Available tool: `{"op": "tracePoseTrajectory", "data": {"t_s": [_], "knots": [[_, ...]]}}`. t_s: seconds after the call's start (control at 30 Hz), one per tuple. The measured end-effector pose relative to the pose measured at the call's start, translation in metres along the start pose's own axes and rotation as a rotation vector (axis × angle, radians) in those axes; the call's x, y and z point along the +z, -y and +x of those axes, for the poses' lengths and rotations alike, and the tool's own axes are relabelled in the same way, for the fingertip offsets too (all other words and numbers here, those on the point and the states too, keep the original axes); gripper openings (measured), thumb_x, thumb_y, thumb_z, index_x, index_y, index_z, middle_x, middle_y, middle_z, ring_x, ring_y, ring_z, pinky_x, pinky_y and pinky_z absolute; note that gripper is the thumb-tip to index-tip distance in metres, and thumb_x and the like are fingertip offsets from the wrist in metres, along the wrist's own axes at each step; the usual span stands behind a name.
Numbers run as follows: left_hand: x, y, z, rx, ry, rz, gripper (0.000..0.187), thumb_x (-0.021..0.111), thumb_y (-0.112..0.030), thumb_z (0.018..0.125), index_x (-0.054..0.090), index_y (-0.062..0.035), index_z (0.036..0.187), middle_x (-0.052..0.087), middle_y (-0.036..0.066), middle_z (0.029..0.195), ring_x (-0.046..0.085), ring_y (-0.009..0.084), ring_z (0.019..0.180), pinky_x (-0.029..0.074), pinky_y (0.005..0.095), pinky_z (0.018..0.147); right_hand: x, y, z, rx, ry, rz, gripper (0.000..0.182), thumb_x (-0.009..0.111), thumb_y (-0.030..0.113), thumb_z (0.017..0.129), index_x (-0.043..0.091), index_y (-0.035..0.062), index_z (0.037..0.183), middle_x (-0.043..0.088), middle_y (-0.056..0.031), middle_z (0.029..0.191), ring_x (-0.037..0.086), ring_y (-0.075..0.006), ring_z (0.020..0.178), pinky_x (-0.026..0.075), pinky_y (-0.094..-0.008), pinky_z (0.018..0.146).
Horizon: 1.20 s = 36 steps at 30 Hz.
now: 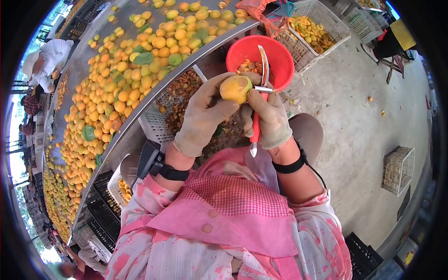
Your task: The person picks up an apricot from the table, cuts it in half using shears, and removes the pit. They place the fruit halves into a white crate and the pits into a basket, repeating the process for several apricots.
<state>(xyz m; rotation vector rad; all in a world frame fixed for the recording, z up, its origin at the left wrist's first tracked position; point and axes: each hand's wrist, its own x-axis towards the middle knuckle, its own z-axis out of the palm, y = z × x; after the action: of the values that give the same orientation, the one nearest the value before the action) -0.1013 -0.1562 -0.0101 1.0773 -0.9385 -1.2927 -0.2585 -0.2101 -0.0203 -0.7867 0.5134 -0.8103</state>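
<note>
Both my hands wear pale, stained gloves. My left hand (205,111) is closed around a yellow apricot (235,89) that has a brownish patch on its top. Gripped in my right hand (269,116) is a red-handled knife (255,127) with a curved blade pointing up and away from me. A small metal tool (263,89) sticks out sideways between my right fingers and touches or nearly touches the fruit. Just beyond my hands stands a red bucket (283,60) with orange fruit pieces inside.
A metal table (135,100) heaped with apricots runs along the left. Crates of cut fruit (326,51) stand at the top right, a white crate (398,171) on the right floor. Fruit scraps (179,93) lie below the table edge. A person (49,60) is at the far left.
</note>
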Motion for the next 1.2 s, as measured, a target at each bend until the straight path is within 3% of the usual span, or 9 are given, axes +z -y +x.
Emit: {"op": "tracePoseTrajectory", "data": {"t_s": [0.1,0.2,0.33,0.37,0.57,0.7,0.77,0.97,1.2], "knots": [[-0.013,0.005,-0.007,0.038,0.047,-0.049,0.047,0.042,0.001,0.094,0.040,0.0039,0.141,0.052,0.012,0.133,0.052,0.0226,0.124,0.045,0.0400,0.105,0.012,-0.004,-0.006,-0.045,0.017,-0.177,0.039,0.052,0.028,0.099,0.052,0.0042,0.130,0.057,-0.0017,0.065,0.047,-0.0083,0.043,0.037,-0.0214,0.040],[-0.021,-0.010,-0.018,0.020,0.049,-0.290,0.045,0.041,-0.004,0.097,0.038,0.0032,0.142,0.052,0.014,0.133,0.052,0.0264,0.124,0.046,0.0446,0.105,0.023,0.009,-0.021,0.048,0.001,-0.369,0.047,0.046,0.033,0.102,0.044,0.0017,0.137,0.049,-0.0002,0.057,0.045,-0.0084,0.042,0.036,-0.0213,0.041],[-0.047,-0.024,-0.027,-0.006,0.118,-0.338,0.045,0.044,-0.005,0.098,0.038,0.0040,0.142,0.051,0.013,0.132,0.053,0.0235,0.122,0.046,0.0441,0.105,0.006,0.014,-0.023,-0.024,0.173,-0.702,0.036,0.047,0.036,0.102,0.057,0.0063,0.119,0.052,0.0002,0.068,0.051,-0.0106,0.058,0.039,-0.0270,0.054],[-0.052,-0.024,-0.028,-0.030,0.158,-0.364,0.045,0.045,-0.009,0.099,0.038,0.0043,0.142,0.052,0.013,0.131,0.054,0.0239,0.121,0.047,0.0434,0.103,0.005,0.016,-0.021,-0.131,0.198,-0.861,0.034,0.048,0.036,0.101,0.057,0.0046,0.109,0.053,-0.0055,0.070,0.055,-0.0200,0.066,0.043,-0.0337,0.062],[-0.059,-0.026,-0.033,-0.081,0.251,-0.433,0.053,0.049,-0.026,0.102,0.038,0.0053,0.143,0.055,0.014,0.127,0.059,0.0235,0.112,0.051,0.0407,0.094,0.003,0.023,-0.018,-0.176,0.303,-1.015,0.031,0.050,0.034,0.101,0.056,0.0036,0.102,0.052,-0.0148,0.071,0.055,-0.0331,0.068,0.045,-0.0383,0.064],[-0.057,-0.028,-0.032,-0.106,0.290,-0.437,0.055,0.050,-0.030,0.102,0.038,0.0050,0.143,0.058,0.014,0.121,0.061,0.0234,0.107,0.051,0.0397,0.092,0.006,0.032,-0.020,-0.256,0.336,-1.103,0.032,0.051,0.035,0.100,0.056,0.0038,0.102,0.053,-0.0163,0.071,0.057,-0.0353,0.070,0.045,-0.0393,0.064],[-0.054,-0.032,-0.031,-0.113,0.294,-0.415,0.055,0.050,-0.030,0.102,0.039,0.0050,0.142,0.059,0.013,0.119,0.062,0.0233,0.105,0.051,0.0391,0.092,0.005,0.039,-0.023,-0.213,0.347,-1.233,0.040,0.050,0.037,0.101,0.058,-0.0008,0.108,0.062,-0.0149,0.087,0.062,-0.0327,0.082,0.048,-0.0372,0.075],[-0.055,-0.034,-0.028,-0.146,0.317,-0.312,0.054,0.052,-0.032,0.101,0.043,0.0056,0.139,0.060,0.013,0.115,0.063,0.0219,0.103,0.051,0.0358,0.090,0.008,0.060,-0.030,-0.247,0.343,-1.486,0.037,0.054,0.039,0.098,0.058,0.0034,0.108,0.060,-0.0200,0.081,0.060,-0.0423,0.079,0.048,-0.0437,0.068],[-0.050,-0.034,-0.032,-0.178,0.344,-0.189,0.065,0.053,-0.046,0.098,0.045,0.0062,0.135,0.060,0.012,0.111,0.060,0.0222,0.098,0.048,0.0355,0.084,0.006,0.061,-0.029,-0.385,0.386,-1.582,0.026,0.056,0.033,0.096,0.059,0.0082,0.103,0.058,-0.0161,0.068,0.062,-0.0378,0.069,0.047,-0.0451,0.060]]}}
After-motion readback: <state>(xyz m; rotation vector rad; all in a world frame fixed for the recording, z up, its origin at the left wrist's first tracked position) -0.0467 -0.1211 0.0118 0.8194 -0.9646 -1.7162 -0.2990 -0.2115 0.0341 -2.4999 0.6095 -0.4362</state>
